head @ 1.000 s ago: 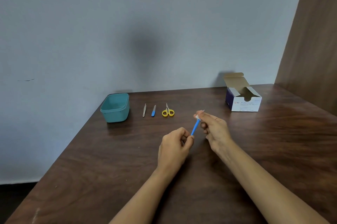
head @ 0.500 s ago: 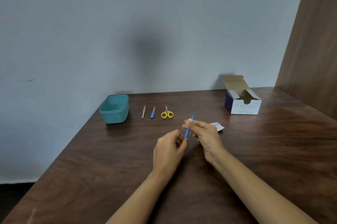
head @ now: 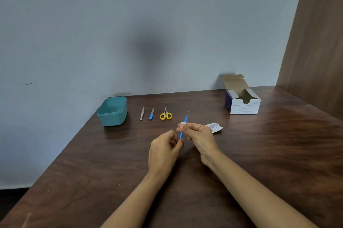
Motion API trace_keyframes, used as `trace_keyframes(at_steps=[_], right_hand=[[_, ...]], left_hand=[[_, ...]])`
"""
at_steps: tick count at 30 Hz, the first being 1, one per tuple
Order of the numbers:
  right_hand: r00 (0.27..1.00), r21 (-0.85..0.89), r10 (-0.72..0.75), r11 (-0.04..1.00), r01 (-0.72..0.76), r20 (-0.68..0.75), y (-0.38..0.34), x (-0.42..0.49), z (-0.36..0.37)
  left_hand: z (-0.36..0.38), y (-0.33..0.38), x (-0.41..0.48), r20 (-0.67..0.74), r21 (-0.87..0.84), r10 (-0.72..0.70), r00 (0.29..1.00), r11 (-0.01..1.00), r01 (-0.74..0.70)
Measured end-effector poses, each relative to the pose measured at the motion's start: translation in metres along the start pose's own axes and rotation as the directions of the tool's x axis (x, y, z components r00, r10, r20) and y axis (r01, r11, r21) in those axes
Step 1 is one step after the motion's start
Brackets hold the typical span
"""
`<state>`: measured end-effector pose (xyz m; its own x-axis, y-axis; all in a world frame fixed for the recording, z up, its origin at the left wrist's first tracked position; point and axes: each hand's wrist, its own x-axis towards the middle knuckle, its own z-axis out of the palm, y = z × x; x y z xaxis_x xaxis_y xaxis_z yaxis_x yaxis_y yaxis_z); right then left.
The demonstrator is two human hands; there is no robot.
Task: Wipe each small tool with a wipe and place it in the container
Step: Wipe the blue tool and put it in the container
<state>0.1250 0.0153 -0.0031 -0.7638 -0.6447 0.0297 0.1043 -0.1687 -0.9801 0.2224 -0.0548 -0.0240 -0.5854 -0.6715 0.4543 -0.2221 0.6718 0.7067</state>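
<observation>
At centre of the dark wooden table (head: 89, 175), left hand (head: 164, 147) pinches the base of the thin blue-handled pick tool (head: 184, 126); right hand (head: 199, 136) pinches a small white wipe (head: 183, 123) round its shaft. Suggest one stroke toward 12 o'clock, base steady. Drop target: teal rectangular plastic tub (head: 113, 113) at 10 o'clock.

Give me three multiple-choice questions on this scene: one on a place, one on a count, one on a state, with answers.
1. The teal container stands: A) left of the tool row; B) right of the tool row; C) between the hands.
2. Tools lying on the table: A) one; B) three; C) five.
3. The blue tool is: A) lying flat; B) inside the container; C) held in both hands.
Answers: 1 A, it sits left of the metal tool; 2 B, metal tool, file and scissors; 3 C, the left hand pinches its lower end, the right hand pinches the wipe round it.
</observation>
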Motion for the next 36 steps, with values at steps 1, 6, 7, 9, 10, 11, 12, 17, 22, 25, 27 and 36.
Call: trace_keyframes(at_steps=[1,6,7,9,10,11,12,17,22,25,27,36], right_hand=[[1.000,-0.017,-0.004,1.000,0.005,0.017,0.003,-0.001,0.002],[1.000,-0.007,-0.024,1.000,0.024,0.003,0.005,-0.002,0.008],[1.000,0.008,-0.019,1.000,0.019,-0.001,0.003,-0.001,0.007],[1.000,0.049,-0.005,0.999,0.005,-0.008,0.001,0.000,0.004],[1.000,0.059,0.006,0.998,-0.005,-0.016,-0.001,0.000,0.003],[1.000,0.062,0.018,0.998,-0.016,-0.026,-0.002,0.000,0.002],[0.999,0.062,0.030,0.998,-0.028,-0.034,-0.003,0.000,0.001],[0.996,0.093,0.052,0.995,-0.045,-0.073,-0.011,0.001,-0.001],[0.973,0.168,0.071,0.985,-0.034,-0.221,-0.020,0.009,-0.012],[0.969,0.167,0.084,0.985,-0.046,-0.231,-0.016,0.010,-0.015],[0.977,0.113,0.047,0.993,-0.023,-0.209,-0.010,0.006,-0.010],[0.994,-0.003,-0.055,0.998,0.055,-0.095,0.005,0.000,0.005]], left_hand=[[0.000,0.000,0.000,-0.019,-0.029,-0.014,1.000,0.999,0.013],[-0.003,0.001,0.003,-0.042,-0.147,-0.076,0.996,0.987,0.069],[-0.002,0.002,0.003,-0.031,-0.161,-0.081,0.996,0.984,0.075],[-0.001,0.002,0.004,0.003,-0.171,-0.097,0.995,0.981,0.096],[-0.001,0.002,0.004,0.026,-0.160,-0.101,0.994,0.982,0.104],[0.000,0.001,0.004,0.051,-0.147,-0.099,0.994,0.983,0.106],[0.001,0.001,0.004,0.070,-0.140,-0.092,0.993,0.985,0.101],[-0.002,0.004,0.004,0.067,-0.187,-0.025,0.997,0.982,0.038],[0.002,0.002,0.003,0.126,-0.131,0.004,0.992,0.991,0.013],[0.003,0.000,0.001,0.122,-0.070,0.007,0.992,0.998,0.001],[0.003,-0.001,0.001,0.084,-0.043,0.006,0.996,0.999,-0.002],[0.000,-0.004,0.003,0.010,-0.007,-0.011,1.000,1.000,0.011]])
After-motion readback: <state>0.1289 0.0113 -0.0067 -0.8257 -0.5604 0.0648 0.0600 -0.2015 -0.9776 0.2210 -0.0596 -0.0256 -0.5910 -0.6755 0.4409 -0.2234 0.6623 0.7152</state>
